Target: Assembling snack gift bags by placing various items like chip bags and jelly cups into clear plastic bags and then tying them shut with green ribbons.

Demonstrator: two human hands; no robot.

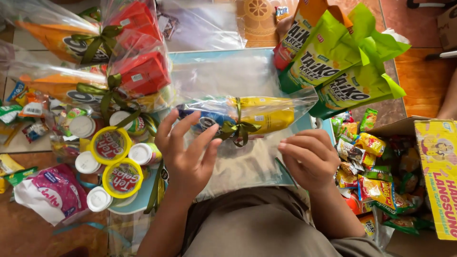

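While the left hand [188, 154] hovers open with fingers spread, right by the clear cellophane parcel [243, 116], the right hand [309, 159] sits loosely curled just near of it, gripping nothing I can see. Parcel lies mid-bench [200, 59] on clear plastic, holding a blue and a yellow pack, tied with an olive ribbon bow [238, 128]. Far left, two more tied parcels [138, 52] hold red boxes. On the right, a cardboard box [435, 162] is stuffed with snack sachets [376, 188].

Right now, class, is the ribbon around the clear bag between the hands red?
No. The ribbon tied around the clear bag is olive green, knotted in a bow between the left hand and the right hand.
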